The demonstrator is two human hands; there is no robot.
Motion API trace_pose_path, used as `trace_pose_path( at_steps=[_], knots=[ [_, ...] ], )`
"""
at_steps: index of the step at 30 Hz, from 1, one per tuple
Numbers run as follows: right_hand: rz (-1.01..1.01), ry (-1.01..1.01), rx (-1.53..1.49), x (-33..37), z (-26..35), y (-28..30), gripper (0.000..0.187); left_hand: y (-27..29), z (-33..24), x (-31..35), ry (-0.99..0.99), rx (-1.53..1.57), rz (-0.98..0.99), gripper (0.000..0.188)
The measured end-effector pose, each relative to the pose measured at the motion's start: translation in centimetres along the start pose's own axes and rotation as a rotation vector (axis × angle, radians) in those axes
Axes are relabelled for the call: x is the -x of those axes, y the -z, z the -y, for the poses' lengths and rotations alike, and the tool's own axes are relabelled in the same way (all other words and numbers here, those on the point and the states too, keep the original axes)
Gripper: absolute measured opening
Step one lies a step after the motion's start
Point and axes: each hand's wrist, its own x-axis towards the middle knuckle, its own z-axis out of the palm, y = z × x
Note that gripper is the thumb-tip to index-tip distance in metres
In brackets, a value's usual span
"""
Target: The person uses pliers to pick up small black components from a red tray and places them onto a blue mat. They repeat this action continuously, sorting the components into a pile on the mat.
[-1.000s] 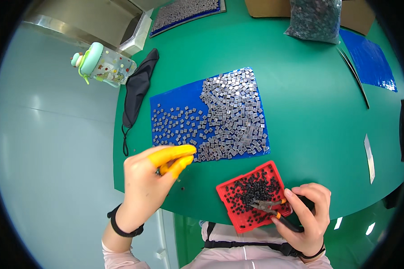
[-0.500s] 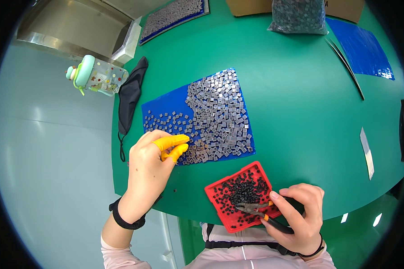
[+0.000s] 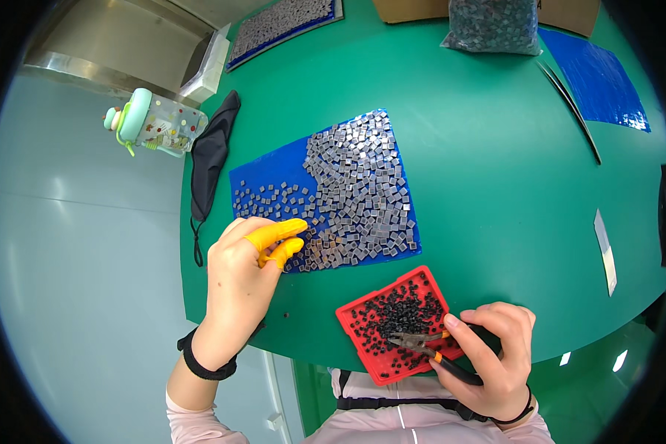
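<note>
My left hand (image 3: pixel 244 277) wears yellow finger cots on two fingers, whose tips touch small grey square parts at the near edge of a blue mat (image 3: pixel 274 166). Several of those grey parts (image 3: pixel 355 192) cover the mat's right half. My right hand (image 3: pixel 492 355) grips small pliers (image 3: pixel 422 344) with orange and black handles. Their jaws point into a red tray (image 3: pixel 355 314) holding several small black beads (image 3: pixel 396 314). The tray sits at the near edge of the green table (image 3: pixel 496 185).
A black face mask (image 3: pixel 211 159) lies at the table's left edge. A green-capped bottle (image 3: pixel 152 122) lies beyond it. Farther back are another mat of grey parts (image 3: pixel 281 22), a bag of dark pieces (image 3: pixel 492 26), a bare blue mat (image 3: pixel 599 78) and a white strip (image 3: pixel 607 251).
My left hand has stayed at the mat's near edge, its yellow fingertips working the grey parts. My right hand keeps the pliers over the red tray. The view has shifted slightly.
</note>
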Motion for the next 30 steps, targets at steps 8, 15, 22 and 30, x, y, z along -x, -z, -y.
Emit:
trace_pose_path(
  at_steps=[8,15,22,30],
  knots=[
    [0.001,0.000,0.003,0.0,0.0,0.1,0.057,0.1,-0.6,0.2,0.039,0.052,0.006,0.034],
    [-0.002,0.002,0.001,-0.1,0.1,0.1,0.056,0.2,-0.4,0.4,0.054,0.036,0.052,0.035],
    [-0.009,-0.011,0.000,-0.1,0.1,0.1,0.056,2.1,-1.7,2.1,0.139,-0.016,-0.001,0.031],
    [0.000,0.000,0.004,-0.2,0.2,-0.2,0.057,1.7,-1.7,9.3,0.424,-0.016,-0.009,0.023]
  ],
)
